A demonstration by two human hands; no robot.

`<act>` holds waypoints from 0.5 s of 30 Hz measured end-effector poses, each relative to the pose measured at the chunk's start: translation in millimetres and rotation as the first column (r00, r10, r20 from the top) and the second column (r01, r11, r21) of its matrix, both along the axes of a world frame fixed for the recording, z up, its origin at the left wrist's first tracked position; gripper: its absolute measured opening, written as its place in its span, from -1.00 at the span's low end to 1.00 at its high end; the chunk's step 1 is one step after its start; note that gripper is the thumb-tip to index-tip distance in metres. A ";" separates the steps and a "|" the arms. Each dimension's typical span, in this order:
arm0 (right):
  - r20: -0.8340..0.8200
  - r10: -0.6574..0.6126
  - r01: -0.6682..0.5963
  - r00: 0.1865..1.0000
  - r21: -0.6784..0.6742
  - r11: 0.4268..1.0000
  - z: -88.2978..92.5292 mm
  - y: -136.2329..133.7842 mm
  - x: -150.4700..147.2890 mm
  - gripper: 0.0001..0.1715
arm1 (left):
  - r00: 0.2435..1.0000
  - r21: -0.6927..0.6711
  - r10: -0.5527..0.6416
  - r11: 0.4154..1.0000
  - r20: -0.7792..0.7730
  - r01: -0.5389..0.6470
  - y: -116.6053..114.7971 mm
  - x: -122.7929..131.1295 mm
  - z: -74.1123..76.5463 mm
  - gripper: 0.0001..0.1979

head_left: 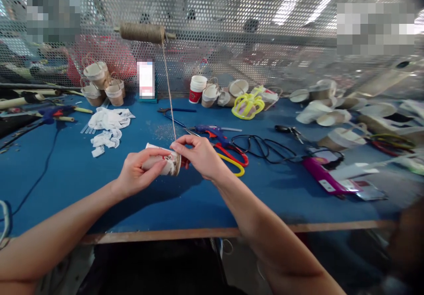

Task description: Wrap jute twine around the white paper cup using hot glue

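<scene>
Left hand [137,170] gripping paper cup [170,168], right hand [199,154] pinching string [169,91]; winding apparently covering one end, most visible wall showing bare.

Craft workshop: glue gun [217,132], twine [141,33]

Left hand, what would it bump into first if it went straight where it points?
Most likely the right hand, at the other end of the cup the left hand holds; depth is unclear.
</scene>
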State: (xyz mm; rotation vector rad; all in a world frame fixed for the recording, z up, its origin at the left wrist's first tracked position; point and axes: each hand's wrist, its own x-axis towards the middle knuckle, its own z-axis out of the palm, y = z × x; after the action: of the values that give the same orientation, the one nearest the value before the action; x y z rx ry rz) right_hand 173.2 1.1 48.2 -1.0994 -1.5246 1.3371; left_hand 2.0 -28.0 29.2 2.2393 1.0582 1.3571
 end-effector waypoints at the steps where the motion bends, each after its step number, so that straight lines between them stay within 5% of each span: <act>1: -0.012 -0.004 0.004 1.000 -0.011 1.000 -1.3 -0.2 -1.5 -0.80 | 1.000 -0.018 0.002 1.000 -0.002 -0.002 0.2 0.1 0.1 -0.84; 10: -0.104 -0.119 0.107 0.987 -0.111 0.988 -17.1 12.3 -8.0 -0.85 | 0.999 -0.274 0.002 0.962 0.039 0.009 5.8 1.5 -4.6 -0.77; 15: -0.087 -0.168 0.162 0.982 -0.068 0.984 -19.5 15.2 -6.9 -0.86 | 0.955 -0.546 0.029 0.825 0.294 0.143 12.5 4.3 -1.2 -0.51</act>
State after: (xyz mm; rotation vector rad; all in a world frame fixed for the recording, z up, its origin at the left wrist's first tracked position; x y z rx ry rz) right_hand 166.4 16.3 28.7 -1.1591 -1.3034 1.3086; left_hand 6.3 -15.5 28.0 1.5703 1.0937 1.1111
